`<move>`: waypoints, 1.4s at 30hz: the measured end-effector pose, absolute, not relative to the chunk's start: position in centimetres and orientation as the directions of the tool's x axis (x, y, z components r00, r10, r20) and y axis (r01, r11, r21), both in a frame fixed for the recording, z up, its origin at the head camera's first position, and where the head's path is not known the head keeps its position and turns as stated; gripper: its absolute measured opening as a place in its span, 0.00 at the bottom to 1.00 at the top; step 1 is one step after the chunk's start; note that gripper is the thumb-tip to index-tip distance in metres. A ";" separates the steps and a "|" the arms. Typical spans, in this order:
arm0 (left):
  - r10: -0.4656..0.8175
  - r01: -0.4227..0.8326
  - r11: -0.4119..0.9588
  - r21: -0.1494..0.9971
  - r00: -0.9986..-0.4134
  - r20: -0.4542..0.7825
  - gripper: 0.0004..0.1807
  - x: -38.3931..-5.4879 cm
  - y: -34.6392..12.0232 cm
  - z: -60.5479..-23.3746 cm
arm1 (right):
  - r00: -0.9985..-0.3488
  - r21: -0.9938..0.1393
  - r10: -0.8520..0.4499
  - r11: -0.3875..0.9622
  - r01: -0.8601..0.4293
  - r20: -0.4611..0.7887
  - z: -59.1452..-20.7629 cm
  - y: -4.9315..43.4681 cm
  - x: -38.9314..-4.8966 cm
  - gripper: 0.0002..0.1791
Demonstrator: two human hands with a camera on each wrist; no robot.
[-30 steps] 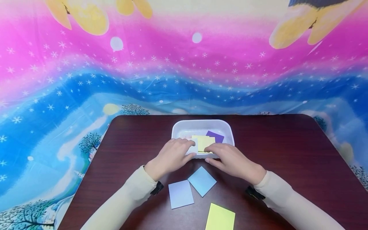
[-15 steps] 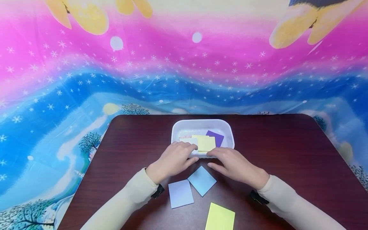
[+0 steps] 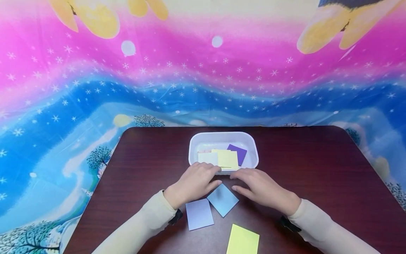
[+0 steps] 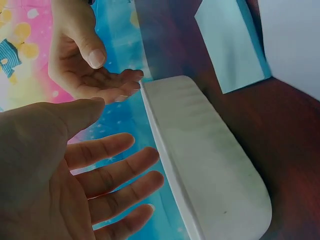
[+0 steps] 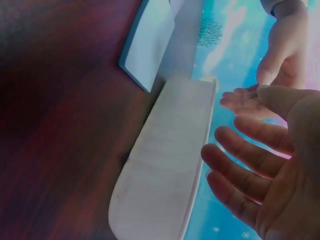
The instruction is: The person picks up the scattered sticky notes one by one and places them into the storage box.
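Observation:
My left hand (image 3: pixel 194 181) and right hand (image 3: pixel 264 187) hover at the near rim of a white plastic tub (image 3: pixel 252 143), fingers relaxed and holding nothing. Both palms face inward in the wrist views, where the left hand (image 4: pixel 107 175) and right hand (image 5: pixel 265 160) show separated fingers by the tub's wall. Inside the tub lie a whitish sticky note pad (image 3: pixel 207 158), a pale yellow pad (image 3: pixel 227 158) and a purple pad (image 3: pixel 240 153). A light blue pad (image 3: pixel 223 201) rests on the table just below my hands, its corner meeting a lavender pad (image 3: pixel 200 216).
Nearer the front edge of the view a bright yellow pad (image 3: pixel 243 240) lies on the dark wooden table (image 3: pixel 317 169). A colourful printed cloth (image 3: pixel 203 70) hangs behind the table. Black wrist straps (image 3: pixel 290 224) show below both sleeves.
Both hands have drawn back from inside the tub toward me, down to its near rim, uncovering the whitish and pale yellow pads. The pads on the table have stayed in place.

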State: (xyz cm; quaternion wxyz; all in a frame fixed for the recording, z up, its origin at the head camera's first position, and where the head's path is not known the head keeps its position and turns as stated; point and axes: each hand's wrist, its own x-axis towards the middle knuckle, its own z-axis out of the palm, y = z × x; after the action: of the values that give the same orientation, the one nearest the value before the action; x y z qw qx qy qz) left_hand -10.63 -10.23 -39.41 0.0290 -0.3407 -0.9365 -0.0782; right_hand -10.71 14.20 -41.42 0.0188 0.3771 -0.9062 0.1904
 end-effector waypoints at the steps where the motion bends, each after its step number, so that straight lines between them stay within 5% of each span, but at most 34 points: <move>1: 0.635 0.644 0.755 0.125 -0.765 0.106 0.18 -10.6 -10.2 -39.5 | -0.715 -0.331 -0.677 0.644 -0.690 0.175 -41.5 14.2 -10.6 0.15; 24: 0.662 0.667 0.734 0.127 -0.744 0.087 0.17 -9.9 -9.6 -40.9 | -0.639 -0.402 -0.767 0.566 -0.720 0.064 -44.0 14.9 -8.5 0.14; 42: 0.657 0.657 0.743 0.128 -0.752 0.051 0.16 -9.7 -9.4 -41.0 | -0.520 -0.292 -0.853 0.486 -0.824 0.045 -46.2 14.5 -6.6 0.26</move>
State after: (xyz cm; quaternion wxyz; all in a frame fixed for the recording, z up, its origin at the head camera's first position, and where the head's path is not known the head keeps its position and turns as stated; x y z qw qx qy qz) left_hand -9.72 -9.40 -40.97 0.0011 -0.3521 -0.9334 -0.0688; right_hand -6.59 14.54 -46.16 -0.0532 0.4872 -0.8604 0.1398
